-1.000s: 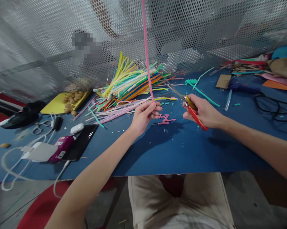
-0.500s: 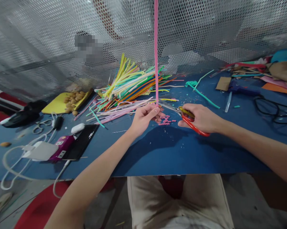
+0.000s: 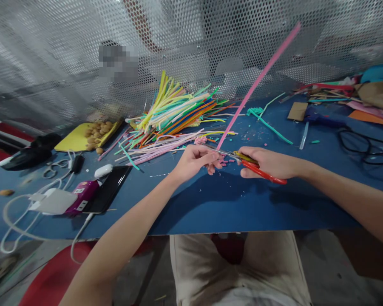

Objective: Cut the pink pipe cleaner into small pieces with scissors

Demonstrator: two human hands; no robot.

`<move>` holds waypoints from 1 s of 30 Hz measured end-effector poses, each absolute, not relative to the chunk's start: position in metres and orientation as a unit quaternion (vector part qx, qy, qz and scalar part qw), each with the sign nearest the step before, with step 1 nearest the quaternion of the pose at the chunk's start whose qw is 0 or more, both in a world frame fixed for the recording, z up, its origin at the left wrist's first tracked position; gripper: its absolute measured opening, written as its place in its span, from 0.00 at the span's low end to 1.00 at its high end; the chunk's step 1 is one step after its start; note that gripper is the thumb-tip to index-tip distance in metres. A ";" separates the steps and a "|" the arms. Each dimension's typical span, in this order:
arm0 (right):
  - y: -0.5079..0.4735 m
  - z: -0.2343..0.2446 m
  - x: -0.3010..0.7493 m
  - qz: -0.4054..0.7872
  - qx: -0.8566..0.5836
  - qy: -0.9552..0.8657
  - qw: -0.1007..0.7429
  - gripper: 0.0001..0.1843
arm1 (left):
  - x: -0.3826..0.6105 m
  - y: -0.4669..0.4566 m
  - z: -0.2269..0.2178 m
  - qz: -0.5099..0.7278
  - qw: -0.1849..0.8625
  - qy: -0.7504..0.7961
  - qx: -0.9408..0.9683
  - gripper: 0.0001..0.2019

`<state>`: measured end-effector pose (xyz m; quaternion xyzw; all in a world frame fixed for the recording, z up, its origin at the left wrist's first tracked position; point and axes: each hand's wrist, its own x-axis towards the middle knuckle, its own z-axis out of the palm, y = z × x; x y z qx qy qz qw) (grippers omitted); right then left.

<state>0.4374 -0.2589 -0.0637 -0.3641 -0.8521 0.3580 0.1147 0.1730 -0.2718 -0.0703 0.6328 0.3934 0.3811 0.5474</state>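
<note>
A long pink pipe cleaner [image 3: 259,80] slants up to the right, its lower end pinched between the fingertips of my left hand [image 3: 199,160]. My right hand [image 3: 269,161] grips scissors [image 3: 262,173] with red and yellow handles. Their blades lie across the lower end of the pipe cleaner, right by my left fingers; whether the edges touch it I cannot tell. Short pink cut pieces [image 3: 231,161] lie on the blue table just beyond my fingers, partly hidden by them. A small pink clump [image 3: 200,140] shows behind my left hand.
Behind my hands lies a pile of coloured pipe cleaners [image 3: 178,110]. A phone [image 3: 110,191], a purple socket block [image 3: 82,197] and white cables are on the left, near a yellow tray [image 3: 72,138]. A glue gun [image 3: 325,120] rests at right, before a perforated metal screen [image 3: 258,38].
The pink pipe cleaner has swung from upright to leaning far right, and its top end now shows. The scissors have come slightly left and lower, with their blades closer together.
</note>
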 end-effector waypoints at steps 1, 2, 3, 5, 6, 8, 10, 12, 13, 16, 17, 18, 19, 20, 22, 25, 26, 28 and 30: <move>-0.260 -0.062 0.438 0.361 -0.361 -0.853 0.107 0.23 | 0.173 -0.272 -0.070 0.377 0.552 0.390 0.633 0.19; -0.260 -0.062 0.438 0.366 -0.359 -0.853 0.102 0.23 | 0.173 -0.272 -0.069 0.376 0.555 0.387 0.633 0.19; -0.261 -0.061 0.438 0.372 -0.356 -0.851 0.099 0.24 | 0.173 -0.273 -0.068 0.375 0.557 0.386 0.633 0.18; -0.263 -0.061 0.437 0.384 -0.348 -0.850 0.101 0.24 | 0.174 -0.274 -0.067 0.374 0.555 0.391 0.631 0.18; -0.263 -0.061 0.437 0.388 -0.344 -0.849 0.104 0.24 | 0.174 -0.275 -0.066 0.374 0.552 0.395 0.631 0.19; -0.264 -0.063 0.437 0.394 -0.340 -0.847 0.109 0.25 | 0.175 -0.278 -0.065 0.375 0.545 0.403 0.633 0.19; -0.264 -0.063 0.437 0.397 -0.340 -0.845 0.112 0.26 | 0.176 -0.280 -0.065 0.375 0.537 0.407 0.636 0.19; -0.264 -0.064 0.436 0.400 -0.339 -0.844 0.117 0.26 | 0.176 -0.281 -0.066 0.374 0.533 0.408 0.640 0.19; -0.264 -0.064 0.435 0.401 -0.337 -0.843 0.120 0.26 | 0.177 -0.281 -0.066 0.375 0.533 0.407 0.640 0.18; -0.264 -0.063 0.435 0.410 -0.327 -0.843 0.121 0.25 | 0.178 -0.281 -0.066 0.376 0.536 0.404 0.639 0.17; -0.264 -0.063 0.435 0.413 -0.324 -0.842 0.120 0.25 | 0.179 -0.282 -0.065 0.377 0.537 0.405 0.637 0.17; -0.264 -0.063 0.436 0.414 -0.323 -0.843 0.119 0.25 | 0.179 -0.282 -0.065 0.378 0.538 0.407 0.634 0.17; -0.264 -0.063 0.436 0.414 -0.322 -0.843 0.118 0.25 | 0.180 -0.282 -0.064 0.378 0.539 0.409 0.632 0.17; -0.265 -0.063 0.437 0.413 -0.322 -0.844 0.116 0.26 | 0.180 -0.283 -0.064 0.379 0.540 0.411 0.629 0.17; -0.265 -0.063 0.437 0.411 -0.319 -0.847 0.112 0.27 | 0.181 -0.284 -0.063 0.380 0.541 0.413 0.627 0.18; -0.266 -0.065 0.437 0.412 -0.313 -0.848 0.117 0.27 | 0.181 -0.285 -0.062 0.379 0.539 0.412 0.629 0.17; -0.266 -0.065 0.436 0.412 -0.314 -0.847 0.121 0.26 | 0.181 -0.285 -0.062 0.378 0.538 0.412 0.630 0.17; -0.266 -0.066 0.435 0.408 -0.315 -0.848 0.125 0.25 | 0.181 -0.285 -0.061 0.377 0.538 0.409 0.633 0.17; -0.267 -0.066 0.434 0.400 -0.313 -0.852 0.126 0.25 | 0.181 -0.284 -0.062 0.379 0.537 0.405 0.635 0.16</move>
